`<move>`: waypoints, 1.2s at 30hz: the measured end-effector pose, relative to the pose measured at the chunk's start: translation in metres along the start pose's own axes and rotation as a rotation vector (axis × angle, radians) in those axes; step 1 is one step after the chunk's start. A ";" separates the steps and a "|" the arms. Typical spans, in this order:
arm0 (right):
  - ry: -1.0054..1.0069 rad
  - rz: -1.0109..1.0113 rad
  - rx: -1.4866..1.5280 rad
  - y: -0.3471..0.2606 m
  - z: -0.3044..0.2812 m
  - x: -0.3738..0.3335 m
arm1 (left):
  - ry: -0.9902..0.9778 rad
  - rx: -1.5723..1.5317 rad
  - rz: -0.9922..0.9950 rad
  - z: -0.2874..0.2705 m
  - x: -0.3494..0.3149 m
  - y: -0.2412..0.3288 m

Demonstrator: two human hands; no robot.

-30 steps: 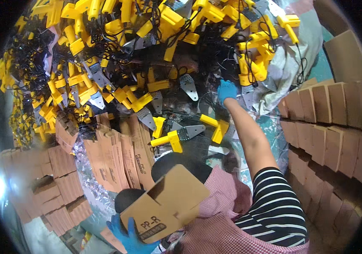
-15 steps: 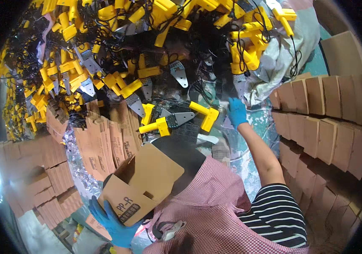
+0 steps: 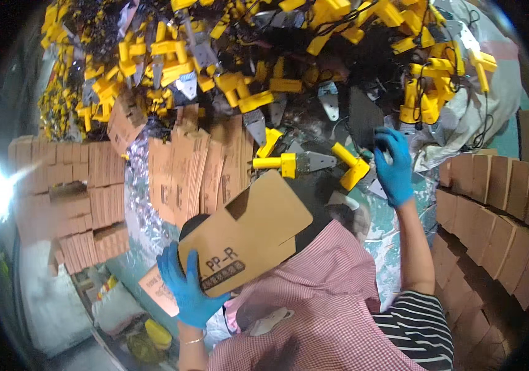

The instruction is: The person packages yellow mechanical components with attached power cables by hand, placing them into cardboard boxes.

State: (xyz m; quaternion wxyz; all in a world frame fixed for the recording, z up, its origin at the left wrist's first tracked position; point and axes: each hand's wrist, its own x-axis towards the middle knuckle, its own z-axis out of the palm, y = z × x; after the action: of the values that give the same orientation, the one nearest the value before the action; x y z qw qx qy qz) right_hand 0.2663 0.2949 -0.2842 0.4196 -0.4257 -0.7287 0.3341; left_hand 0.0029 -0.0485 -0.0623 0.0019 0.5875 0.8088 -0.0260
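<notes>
A heap of yellow-handled tools (image 3: pixel 169 47) with tangled black cords filled the far side, stacked brown cartons (image 3: pixel 493 216) lined the right, and two loose yellow tools (image 3: pixel 288 164) lay between the heap and the cardboard box (image 3: pixel 252 238) on the person's lap. The gloved left hand (image 3: pixel 191 290) grasped the box's left end, thumb on its printed face; the right hand (image 3: pixel 395 167) curled at a dark flat panel (image 3: pixel 365 114), whether gripping it I couldn't tell.
</notes>
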 end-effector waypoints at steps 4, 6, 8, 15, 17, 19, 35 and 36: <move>-0.473 -0.511 0.004 -0.118 -0.054 0.003 | 0.031 -0.028 0.061 0.005 0.012 -0.002; -0.517 -0.697 0.033 -0.126 -0.034 -0.016 | 0.047 -0.040 0.091 0.008 0.017 -0.001; -0.680 -0.735 0.110 -0.147 -0.017 -0.018 | 0.044 -0.056 0.116 0.012 0.024 -0.001; -0.730 0.268 0.897 -0.103 -0.002 0.000 | -0.001 0.003 0.059 0.006 0.010 -0.007; -0.179 0.250 0.469 -0.061 0.048 0.021 | 0.001 0.001 0.033 0.001 0.006 -0.004; -0.103 0.149 -0.094 0.048 0.115 0.016 | 0.015 0.002 0.034 -0.002 0.008 -0.003; 0.623 0.477 0.918 -0.019 -0.112 -0.048 | 0.095 -0.075 0.082 -0.001 0.010 -0.008; 0.703 0.484 0.923 -0.040 -0.135 -0.052 | 0.120 -0.111 0.114 0.000 0.014 -0.009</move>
State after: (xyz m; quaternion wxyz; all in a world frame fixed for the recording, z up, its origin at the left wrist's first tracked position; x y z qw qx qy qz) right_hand 0.3888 0.2493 -0.2098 0.6872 -0.4382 -0.2107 0.5398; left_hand -0.0102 -0.0383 -0.0622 -0.0124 0.6322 0.7728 0.0541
